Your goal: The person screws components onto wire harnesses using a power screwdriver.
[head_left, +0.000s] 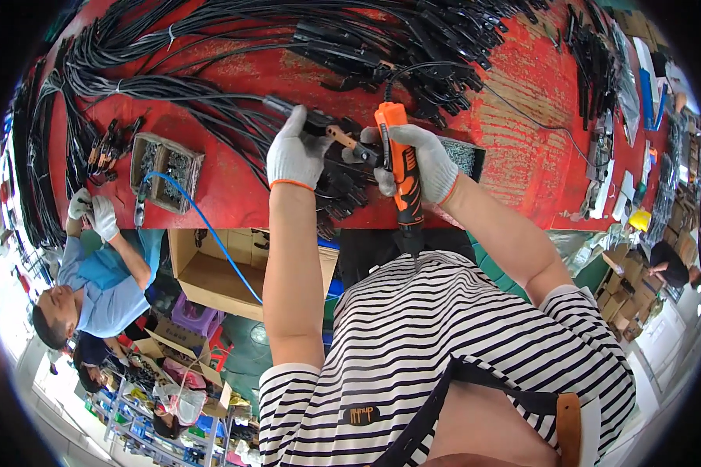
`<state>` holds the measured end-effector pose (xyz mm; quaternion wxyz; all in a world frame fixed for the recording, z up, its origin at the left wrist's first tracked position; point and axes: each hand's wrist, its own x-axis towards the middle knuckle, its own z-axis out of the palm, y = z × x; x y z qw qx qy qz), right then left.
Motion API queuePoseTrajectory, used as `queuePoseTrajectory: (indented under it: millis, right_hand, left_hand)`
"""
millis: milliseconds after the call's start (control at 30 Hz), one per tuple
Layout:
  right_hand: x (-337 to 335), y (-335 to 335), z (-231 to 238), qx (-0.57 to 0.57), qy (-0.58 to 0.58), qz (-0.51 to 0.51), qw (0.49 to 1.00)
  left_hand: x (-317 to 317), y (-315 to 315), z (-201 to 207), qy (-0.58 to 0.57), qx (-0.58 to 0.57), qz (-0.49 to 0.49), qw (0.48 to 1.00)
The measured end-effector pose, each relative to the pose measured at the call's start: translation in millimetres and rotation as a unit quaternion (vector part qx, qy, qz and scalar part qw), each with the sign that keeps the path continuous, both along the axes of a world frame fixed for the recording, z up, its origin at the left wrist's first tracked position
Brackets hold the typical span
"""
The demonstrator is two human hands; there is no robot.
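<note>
My left hand [297, 152], in a white knit glove, is closed round a black cable clamp [317, 123] with a copper-coloured part at its right end. A dark cable runs left from the clamp. My right hand [427, 159], also gloved, grips an orange-and-black electric screwdriver [403, 167]. Its tip points down toward my striped shirt, and a thin black cord leaves its upper end. The right fingertips reach left beside the clamp's right end; whether they pinch part of it is hard to tell. More black clamps [343, 187] lie beneath and behind my hands.
Bundled black cables [109, 58] cover the far left of the red table [234, 183]. A partitioned box of small metal parts [167, 171] stands left; another box [467, 156] sits beside my right hand. A gloved co-worker [105, 272] is at the left. Below the edge is a cardboard box [218, 292].
</note>
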<state>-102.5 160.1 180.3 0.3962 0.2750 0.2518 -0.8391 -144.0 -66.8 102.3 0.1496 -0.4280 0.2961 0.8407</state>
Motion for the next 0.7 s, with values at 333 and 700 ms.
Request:
queuePoseTrajectory:
  millis: [333,700]
  right_hand:
    - [-0.1,8.1,-10.5,-0.019,-0.025,-0.002,1.000]
    - [5.9,12.1,-6.8,0.009,-0.010,-0.025,1.000]
  left_hand:
    - [-13.1,33.5,18.0,-0.046,0.018,0.092,0.995]
    - [3.6,27.9,33.2,0.084,0.055,0.040,0.994]
